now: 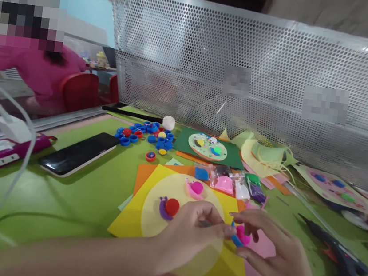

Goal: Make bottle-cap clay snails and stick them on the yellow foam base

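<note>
Above the right edge of the yellow sheet (126, 222), both hands are at a small pink disc with a blue clay strip (237, 239). My left hand (196, 229) is closed, its thumb and fingertips pinching the blue end. My right hand (278, 248) curves around the other side, thumb below and fingers above, holding it too. On the pale yellow circle (150, 223) sit a purple clay snail with a red cap shell (169, 208) and a pink snail (195, 188). My left hand hides part of the circle.
Bagged clay (223, 184) lies behind the sheets, near a green card with snails (208, 147). Bottle caps (151, 134), a phone (79, 154) and a purple power strip (11, 149) are left. A glue gun (337, 253) lies right. A perforated metal panel (265, 45) stands behind.
</note>
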Available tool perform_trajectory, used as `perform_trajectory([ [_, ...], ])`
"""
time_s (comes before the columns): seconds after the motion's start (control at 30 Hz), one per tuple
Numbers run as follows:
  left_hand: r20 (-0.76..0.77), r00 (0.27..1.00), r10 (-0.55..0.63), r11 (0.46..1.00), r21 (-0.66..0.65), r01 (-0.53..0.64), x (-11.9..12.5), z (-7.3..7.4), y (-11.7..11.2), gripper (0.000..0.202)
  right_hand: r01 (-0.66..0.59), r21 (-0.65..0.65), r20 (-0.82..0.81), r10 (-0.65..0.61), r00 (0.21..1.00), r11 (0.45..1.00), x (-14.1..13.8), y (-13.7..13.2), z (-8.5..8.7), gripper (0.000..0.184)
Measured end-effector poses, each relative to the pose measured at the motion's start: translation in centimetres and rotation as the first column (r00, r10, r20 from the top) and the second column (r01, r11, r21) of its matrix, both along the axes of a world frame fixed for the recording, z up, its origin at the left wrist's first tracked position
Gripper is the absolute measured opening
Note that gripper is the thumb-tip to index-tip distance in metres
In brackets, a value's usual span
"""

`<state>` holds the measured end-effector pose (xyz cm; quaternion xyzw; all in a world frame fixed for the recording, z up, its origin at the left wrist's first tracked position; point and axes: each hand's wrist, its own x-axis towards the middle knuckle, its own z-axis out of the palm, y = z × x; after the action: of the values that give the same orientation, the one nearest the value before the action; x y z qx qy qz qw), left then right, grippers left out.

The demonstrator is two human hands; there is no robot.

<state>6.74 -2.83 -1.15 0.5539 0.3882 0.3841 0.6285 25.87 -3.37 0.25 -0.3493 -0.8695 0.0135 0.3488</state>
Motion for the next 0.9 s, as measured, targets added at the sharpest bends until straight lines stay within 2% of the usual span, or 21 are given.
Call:
perform_trajectory([
  [0.17,0.001,0.999,-0.038,0.999,0.034,0.038,-0.2,0.2,0.2,0.037,-0.014,0.063,0.049,0.011,0.999,0.998,-0.7,-0.2,-0.1,0.029],
  [0.33,-0.008,0.999,-0.04,0.998,0.039,0.04,-0.1,0.1,0.0,0.023,-0.004,0.053,0.038,0.002,0.999,0.999,-0.9,-0.5,-0.2,0.027],
  [0.47,-0.045,0.994,-0.096,0.995,0.007,0.097,0.0,0.1,0.0,0.016,0.018,0.065,0.048,-0.022,0.999,0.998,-0.9,-0.4,-0.1,0.025],
  [0.67,-0.01,0.994,-0.112,0.993,-0.03,0.112,0.1,-0.3,0.0,0.023,0.026,0.111,0.093,-0.037,0.995,0.993,-1.3,-0.5,-0.1,0.029],
  [0.77,-0.067,0.986,-0.152,0.987,0.032,0.154,0.1,-0.6,-0.4,0.028,0.029,0.105,0.109,-0.041,0.993,0.994,-1.4,-0.5,-0.4,0.028],
  [0.9,-0.245,0.948,-0.203,0.954,0.167,0.247,-0.1,-0.4,-1.0,0.04,0.034,0.053,0.112,-0.04,0.993,0.998,-1.2,-0.3,-0.7,0.023],
])
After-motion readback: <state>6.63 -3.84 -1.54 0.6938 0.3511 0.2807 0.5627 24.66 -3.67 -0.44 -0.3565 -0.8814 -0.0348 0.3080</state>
